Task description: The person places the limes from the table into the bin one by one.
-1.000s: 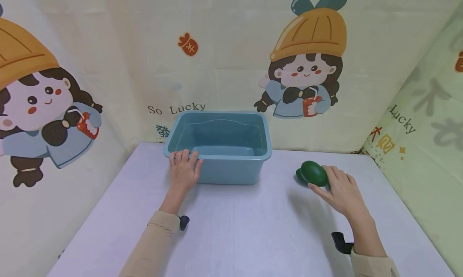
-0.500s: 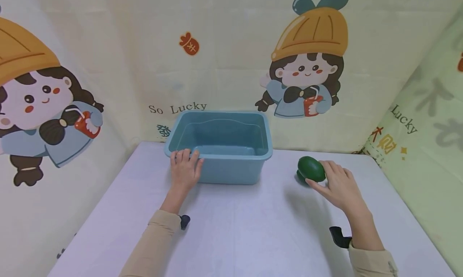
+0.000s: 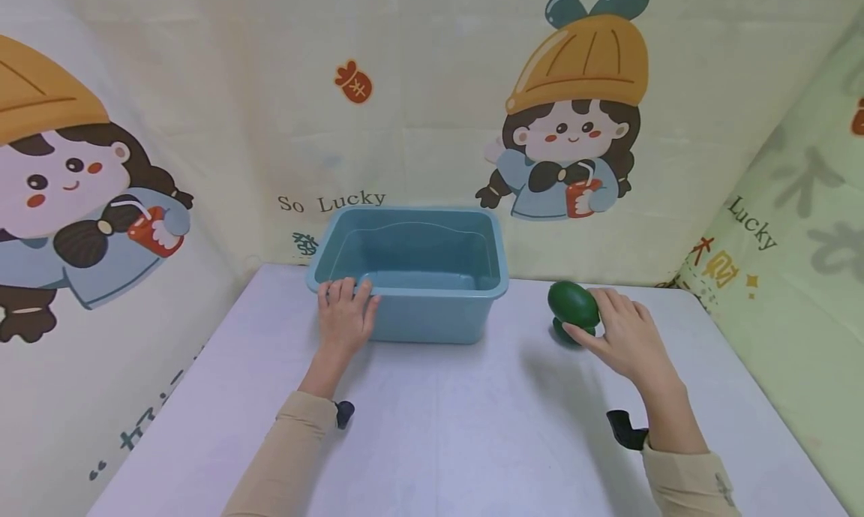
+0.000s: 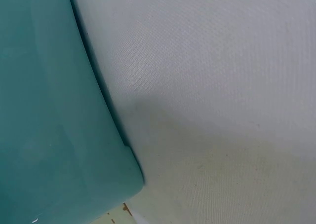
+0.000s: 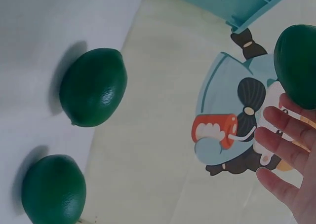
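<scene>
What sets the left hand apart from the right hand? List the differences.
1. The left hand rests on the near left corner of the blue bin; the right hand is clear of the bin, off to its right.
2. The left hand's fingers lie flat over the rim and hold nothing; the right hand's fingers curl round a green lime.
Shared: both come from beige sleeves over the white table.

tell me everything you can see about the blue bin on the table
The blue bin is a rectangular tub of smooth, plastic-looking material with rounded corners, a flared rim and slightly tapering walls. It stands upright on the white table, at its far edge near the cartoon-printed backdrop. Nothing shows inside it. The left hand rests on its near left corner, fingers laid over the rim. The left wrist view shows its wall meeting the tabletop.
</scene>
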